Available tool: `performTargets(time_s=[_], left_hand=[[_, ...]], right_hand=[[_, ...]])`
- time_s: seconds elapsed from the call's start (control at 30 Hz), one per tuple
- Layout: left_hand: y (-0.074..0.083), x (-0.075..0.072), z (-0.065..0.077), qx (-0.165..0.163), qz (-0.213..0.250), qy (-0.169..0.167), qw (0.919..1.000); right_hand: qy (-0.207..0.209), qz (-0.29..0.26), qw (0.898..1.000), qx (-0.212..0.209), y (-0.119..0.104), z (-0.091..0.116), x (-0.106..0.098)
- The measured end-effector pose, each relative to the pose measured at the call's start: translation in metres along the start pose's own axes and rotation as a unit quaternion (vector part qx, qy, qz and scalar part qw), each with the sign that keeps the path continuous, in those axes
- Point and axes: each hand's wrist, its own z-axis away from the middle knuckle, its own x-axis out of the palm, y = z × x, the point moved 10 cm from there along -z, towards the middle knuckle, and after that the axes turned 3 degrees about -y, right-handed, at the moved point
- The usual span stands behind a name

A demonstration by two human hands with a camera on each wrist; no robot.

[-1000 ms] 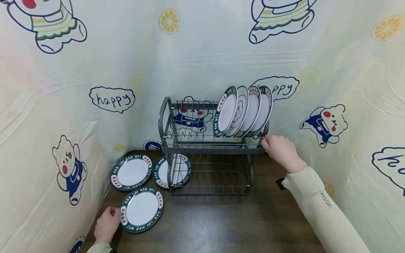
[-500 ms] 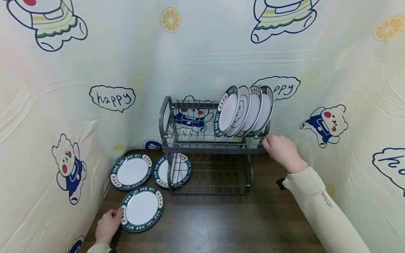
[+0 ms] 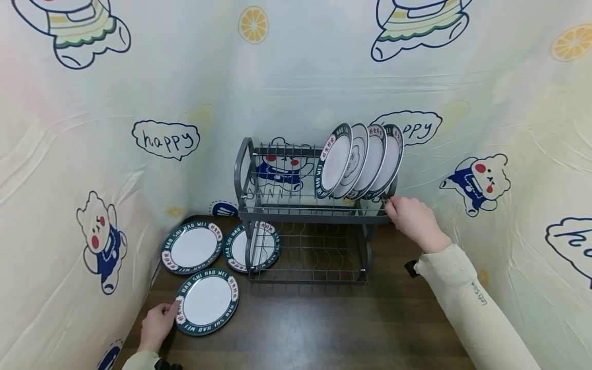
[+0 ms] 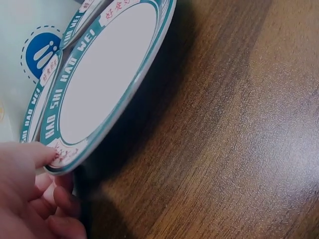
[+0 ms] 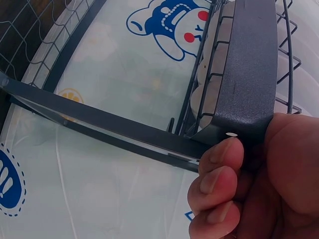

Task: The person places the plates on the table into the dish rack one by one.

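Note:
My left hand (image 3: 159, 325) pinches the left rim of a white plate (image 3: 207, 302) with a green lettered border. In the left wrist view the thumb lies on top of the rim and the fingers curl under it, with a dark shadow beneath the plate (image 4: 102, 79). At the right end of a grey two-tier dish rack (image 3: 314, 219), my right hand (image 3: 416, 221) grips the upper tier's corner. The right wrist view has its fingers (image 5: 219, 184) curled round the grey frame (image 5: 249, 64). Several plates (image 3: 334, 160) stand tilted on edge in the rack's upper right.
Two more green-rimmed plates lie on the brown table: one (image 3: 193, 247) at the back left, another (image 3: 236, 247) partly behind the rack's left leg. A printed cloth (image 3: 296, 61) hangs behind and along both sides. The rack's lower tier (image 3: 319, 254) holds no plates.
The left hand has closed from beside the plate onto its rim, with thumb over the edge. The right hand keeps its hold on the rack. The view has shifted slightly.

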Motion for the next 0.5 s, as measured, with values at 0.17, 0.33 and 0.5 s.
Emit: performTargets(time_s=[0.17,0.33,0.5], left_hand=[[0.005,0.001,0.0,0.027,0.014,-0.026,0.9992],[0.015,0.0,0.005,0.059,0.013,-0.039,0.9974],[0.021,-0.003,0.009,0.084,0.013,-0.023,0.9961]], right_hand=[[-0.003,0.002,1.0,0.002,0.001,0.0,0.0],[-0.007,0.003,1.0,0.005,0.001,-0.001,0.001],[-0.011,0.002,1.0,0.004,0.001,-0.001,0.002]])
